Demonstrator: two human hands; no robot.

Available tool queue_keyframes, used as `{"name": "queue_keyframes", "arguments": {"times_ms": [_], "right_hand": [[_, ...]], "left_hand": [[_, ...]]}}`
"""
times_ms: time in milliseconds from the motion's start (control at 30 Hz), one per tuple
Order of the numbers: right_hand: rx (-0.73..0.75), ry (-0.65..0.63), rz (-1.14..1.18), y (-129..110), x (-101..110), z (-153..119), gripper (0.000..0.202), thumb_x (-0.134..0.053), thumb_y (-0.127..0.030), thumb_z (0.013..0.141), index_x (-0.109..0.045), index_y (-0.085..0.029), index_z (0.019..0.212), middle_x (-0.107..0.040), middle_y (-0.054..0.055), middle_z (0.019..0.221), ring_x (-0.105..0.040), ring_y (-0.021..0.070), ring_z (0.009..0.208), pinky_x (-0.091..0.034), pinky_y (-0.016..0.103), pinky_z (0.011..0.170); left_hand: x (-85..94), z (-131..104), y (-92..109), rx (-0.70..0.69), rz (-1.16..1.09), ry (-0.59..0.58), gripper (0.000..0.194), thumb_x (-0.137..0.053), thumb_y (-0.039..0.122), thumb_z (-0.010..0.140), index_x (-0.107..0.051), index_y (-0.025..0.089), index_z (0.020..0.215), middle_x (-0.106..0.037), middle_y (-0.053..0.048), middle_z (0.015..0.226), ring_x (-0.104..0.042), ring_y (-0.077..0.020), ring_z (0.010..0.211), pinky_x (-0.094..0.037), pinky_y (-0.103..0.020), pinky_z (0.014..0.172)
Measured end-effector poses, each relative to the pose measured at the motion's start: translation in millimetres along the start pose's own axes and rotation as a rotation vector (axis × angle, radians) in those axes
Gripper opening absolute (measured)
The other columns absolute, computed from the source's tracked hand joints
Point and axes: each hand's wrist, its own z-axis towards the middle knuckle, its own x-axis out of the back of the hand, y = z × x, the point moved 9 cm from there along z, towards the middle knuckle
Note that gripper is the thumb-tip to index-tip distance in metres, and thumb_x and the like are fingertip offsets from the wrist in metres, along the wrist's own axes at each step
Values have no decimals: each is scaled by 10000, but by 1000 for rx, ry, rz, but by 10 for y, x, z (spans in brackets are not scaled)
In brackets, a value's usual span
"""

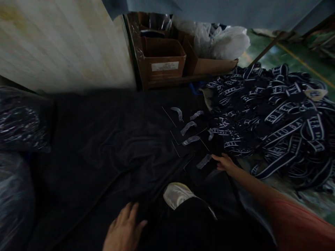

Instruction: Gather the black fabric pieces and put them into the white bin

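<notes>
Fingers apart and holding nothing, my left hand (124, 228) is over the black cloth (104, 139) at the bottom, left of a light shoe (178, 195). My right hand (223, 162) is at a dark piece bearing a translucent strip (204, 161), its fingertips by the piece's right edge. Its fingers are pressed together; what they hold, if anything, is too dark to tell. Several more translucent strips, one of them curved (188, 128), lie on dark pieces beyond my right hand.
A large heap of navy straps with white lettering (285, 122) lies at the right. Cardboard boxes (163, 66) and clear plastic bags (230, 43) stand at the back. Plastic-wrapped bundles (23, 118) line the left edge. A pale panel (68, 45) rises at the back left.
</notes>
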Motion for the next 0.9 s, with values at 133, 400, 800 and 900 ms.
{"name": "queue_keyframes", "arguments": {"times_ms": [133,400,800,900], "right_hand": [[4,-155,16,-54,-490,-226,645,-675,-358,823,-446,-102,1369,-663,163,1129,-684,174,784,-604,319,692],[225,-360,-357,-561,-937,-451,37,-640,-178,737,-634,-170,773,-665,32,666,-675,202,671,-538,317,677],[516,40,-449,-1699,-321,372,186,-648,-258,753,-660,-164,912,-698,63,885,-662,214,874,-478,301,775],[507,-47,-424,-1541,-442,177,146,-643,-312,769,-613,-182,710,-655,23,700,-629,165,687,-438,261,635]], "left_hand": [[-803,469,1148,-328,96,-15,668,-586,437,864,-487,156,1462,-471,-153,1547,-416,-321,1452,-373,-518,1187],[-1252,1054,1784,-286,-131,147,440,-431,204,917,-585,89,1313,-674,-192,1289,-642,-304,1203,-500,-482,1041],[-1315,1344,2060,-63,-270,-2,440,-651,249,826,-580,106,1236,-714,-194,1117,-687,-319,1054,-504,-400,908],[-1430,1325,1945,89,-426,-6,157,-564,163,844,-640,134,978,-724,-134,869,-699,-253,837,-491,-332,764]]}}
